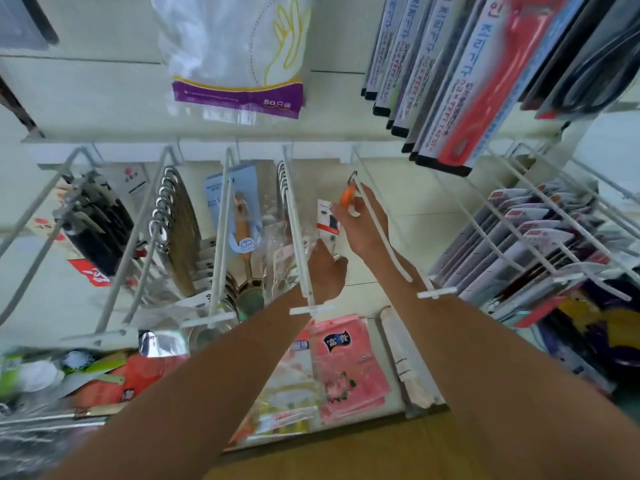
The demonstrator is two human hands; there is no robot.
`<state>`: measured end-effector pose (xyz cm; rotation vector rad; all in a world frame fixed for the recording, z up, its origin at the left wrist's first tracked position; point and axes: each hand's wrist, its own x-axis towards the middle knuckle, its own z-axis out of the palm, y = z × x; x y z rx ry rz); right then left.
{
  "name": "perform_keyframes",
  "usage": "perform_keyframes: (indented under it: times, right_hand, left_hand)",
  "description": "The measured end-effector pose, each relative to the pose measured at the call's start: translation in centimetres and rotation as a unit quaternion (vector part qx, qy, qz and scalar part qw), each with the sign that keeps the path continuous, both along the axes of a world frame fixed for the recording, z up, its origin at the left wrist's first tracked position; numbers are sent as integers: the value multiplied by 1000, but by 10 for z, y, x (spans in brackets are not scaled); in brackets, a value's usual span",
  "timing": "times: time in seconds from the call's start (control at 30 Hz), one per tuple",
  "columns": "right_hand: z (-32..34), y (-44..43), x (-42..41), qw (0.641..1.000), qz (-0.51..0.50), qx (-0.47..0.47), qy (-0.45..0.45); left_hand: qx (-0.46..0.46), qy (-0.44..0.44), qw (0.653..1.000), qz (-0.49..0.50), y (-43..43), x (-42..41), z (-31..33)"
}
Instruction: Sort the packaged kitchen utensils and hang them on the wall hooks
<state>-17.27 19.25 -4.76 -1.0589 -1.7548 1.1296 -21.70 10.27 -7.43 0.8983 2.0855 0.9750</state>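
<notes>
My right hand (363, 226) is raised to the long white wire wall hook (382, 237), which crosses over my wrist. Its fingers pinch a small orange-handled utensil (347, 196) with a metal loop on top, held just beside the hook's inner end, close to the wall. Whether the loop is on the wire I cannot tell.

My left hand (325, 271) is lower, between this hook and the next white wire hook (298, 237) to the left. Its fingers are curled round the lower end of a white card packet with a red strip (327, 220), which stands touching the orange utensil.

Further left, a wooden-handled strainer on a pale blue card (242, 216) hangs on its own hook. A clear bag with a purple band and a hand outline (239, 64) hangs above. Pink flat packets (349, 368) lie on the shelf under my arms, and grey carded packs with red labels (519, 244) fill the hooks at the right.
</notes>
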Motion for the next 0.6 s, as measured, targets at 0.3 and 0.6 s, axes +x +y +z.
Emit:
perform_keyframes:
  times: [0.3,0.6]
  right_hand:
    - [6,-6,15,997,59,48,-11]
    - [21,-39,66,998,57,3,10]
  left_hand:
    - [27,-27,996,76,9,4,-7]
    - [127,-209,968,65,-21,33,0]
